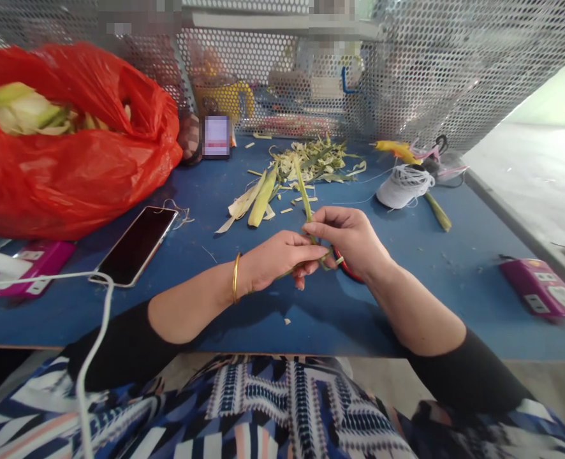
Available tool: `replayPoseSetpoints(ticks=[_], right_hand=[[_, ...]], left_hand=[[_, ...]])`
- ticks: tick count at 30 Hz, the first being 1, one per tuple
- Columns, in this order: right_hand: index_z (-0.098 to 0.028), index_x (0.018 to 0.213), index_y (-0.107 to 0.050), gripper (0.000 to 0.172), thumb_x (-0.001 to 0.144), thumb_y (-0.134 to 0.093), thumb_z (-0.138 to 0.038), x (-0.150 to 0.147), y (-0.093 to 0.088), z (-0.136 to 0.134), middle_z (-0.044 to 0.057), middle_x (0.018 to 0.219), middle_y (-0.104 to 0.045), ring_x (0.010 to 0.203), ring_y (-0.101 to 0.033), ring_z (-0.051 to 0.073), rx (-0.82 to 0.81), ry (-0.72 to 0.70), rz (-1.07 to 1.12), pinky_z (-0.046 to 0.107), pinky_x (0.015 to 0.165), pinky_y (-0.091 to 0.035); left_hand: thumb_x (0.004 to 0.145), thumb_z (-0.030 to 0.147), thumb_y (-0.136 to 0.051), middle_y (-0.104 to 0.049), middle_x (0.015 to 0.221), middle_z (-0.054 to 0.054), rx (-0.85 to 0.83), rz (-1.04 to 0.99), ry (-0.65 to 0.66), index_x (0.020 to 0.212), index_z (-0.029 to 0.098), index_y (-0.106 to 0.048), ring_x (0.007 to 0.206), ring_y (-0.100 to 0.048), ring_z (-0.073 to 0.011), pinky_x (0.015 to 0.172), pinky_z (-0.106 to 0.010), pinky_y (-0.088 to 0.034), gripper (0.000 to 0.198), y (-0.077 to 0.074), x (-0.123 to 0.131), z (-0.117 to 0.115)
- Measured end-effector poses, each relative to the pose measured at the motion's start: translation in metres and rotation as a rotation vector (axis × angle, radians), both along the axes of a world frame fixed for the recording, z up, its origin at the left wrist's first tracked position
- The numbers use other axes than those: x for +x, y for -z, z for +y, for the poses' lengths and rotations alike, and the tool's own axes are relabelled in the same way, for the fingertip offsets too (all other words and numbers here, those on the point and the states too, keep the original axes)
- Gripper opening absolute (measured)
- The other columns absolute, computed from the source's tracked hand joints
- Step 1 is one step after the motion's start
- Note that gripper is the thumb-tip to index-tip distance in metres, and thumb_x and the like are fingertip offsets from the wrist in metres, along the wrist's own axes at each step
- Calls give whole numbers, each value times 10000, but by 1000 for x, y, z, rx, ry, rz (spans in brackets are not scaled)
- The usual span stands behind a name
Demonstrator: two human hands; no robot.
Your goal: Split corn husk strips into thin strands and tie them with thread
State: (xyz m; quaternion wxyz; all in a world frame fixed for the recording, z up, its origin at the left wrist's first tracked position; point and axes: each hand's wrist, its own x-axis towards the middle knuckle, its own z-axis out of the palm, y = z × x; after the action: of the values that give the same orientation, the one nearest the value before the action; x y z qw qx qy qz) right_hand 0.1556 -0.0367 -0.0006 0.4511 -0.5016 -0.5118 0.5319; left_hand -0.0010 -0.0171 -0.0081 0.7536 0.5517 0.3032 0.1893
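Note:
A narrow green husk strip [303, 190] stands up out of my two hands, which meet over the middle of the table. My left hand [285, 255] pinches the lower, folded part of the strip between thumb and fingers. Close against it, my right hand [347, 234] grips the strip higher up with thumb and forefinger. The folded part is partly hidden by my fingers. Something red and curved [348, 268], perhaps a scissors handle, lies under my right hand. Beyond the hands are a broad husk leaf [264, 199] and a pile of husk scraps [311, 159].
A red plastic bag [134, 166] of husks fills the left. Nearby lie a phone [136, 245], a purple power strip [48, 271] and a white cable [101, 319]. At right are white thread [402, 185] and another purple power strip [545, 290]. Perforated metal panels [407, 76] stand behind.

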Motion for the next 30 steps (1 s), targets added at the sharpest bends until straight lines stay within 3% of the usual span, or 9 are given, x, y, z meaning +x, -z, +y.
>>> replayPoseSetpoints(ticks=[6, 11, 15, 19, 23, 27, 30], right_hand=[[-214, 636, -588, 310, 699, -814, -417, -4, 3, 0, -66, 542, -496, 396, -387, 64, 78, 144, -59, 235, 351, -270], [-226, 630, -569, 269, 753, -750, -382, -6, 10, 1, -31, 619, -522, 593, -485, 120, 222, 255, -217, 260, 505, -379], [-224, 649, -592, 239, 789, -719, -371, -5, 15, 4, -24, 643, -553, 634, -510, 137, 228, 277, -278, 283, 573, -404], [-209, 784, -708, 239, 878, -642, -419, 2, 13, 11, 4, 743, -678, 703, -579, 155, 271, 302, -305, 302, 673, -456], [-213, 790, -703, 286, 912, -624, -460, 9, 6, 12, 24, 793, -728, 793, -626, 181, 419, 425, -383, 307, 738, -478], [-223, 676, -622, 435, 943, -589, -565, 10, 5, 8, 12, 671, -663, 687, -567, 167, 428, 418, -489, 291, 662, -436], [-221, 689, -631, 448, 952, -577, -580, 9, 6, 6, 11, 657, -657, 648, -550, 164, 411, 309, -560, 291, 634, -413]], left_hand=[[826, 290, -734, -556, 554, 10, -32, -50, 22, 683, 133, -758, 540, -533, -100, 624, -282, -567, 213, 0, -1, -1], [825, 278, -735, -576, 551, 2, -58, -40, 36, 619, 149, -723, 536, -536, -97, 629, -274, -580, 242, 0, 0, -2], [830, 309, -768, -569, 553, 5, -107, -25, 15, 583, 149, -682, 527, -532, -89, 635, -270, -593, 307, 3, 0, -2], [831, 426, -805, -544, 582, 31, -193, -60, -72, 747, 135, -751, 513, -474, -67, 651, -272, -601, 307, 1, -2, 5], [909, 504, -712, -624, 661, -18, -269, -101, -168, 846, 139, -769, 580, -578, -99, 640, -248, -579, 374, -5, -7, 16], [960, 403, -666, -649, 655, -27, -291, -126, -312, 917, 148, -780, 575, -605, -115, 627, -257, -568, 283, -10, -11, 22], [945, 285, -695, -638, 629, -5, -263, -131, -397, 886, 144, -765, 551, -587, -95, 616, -236, -557, 168, -10, -11, 23]])
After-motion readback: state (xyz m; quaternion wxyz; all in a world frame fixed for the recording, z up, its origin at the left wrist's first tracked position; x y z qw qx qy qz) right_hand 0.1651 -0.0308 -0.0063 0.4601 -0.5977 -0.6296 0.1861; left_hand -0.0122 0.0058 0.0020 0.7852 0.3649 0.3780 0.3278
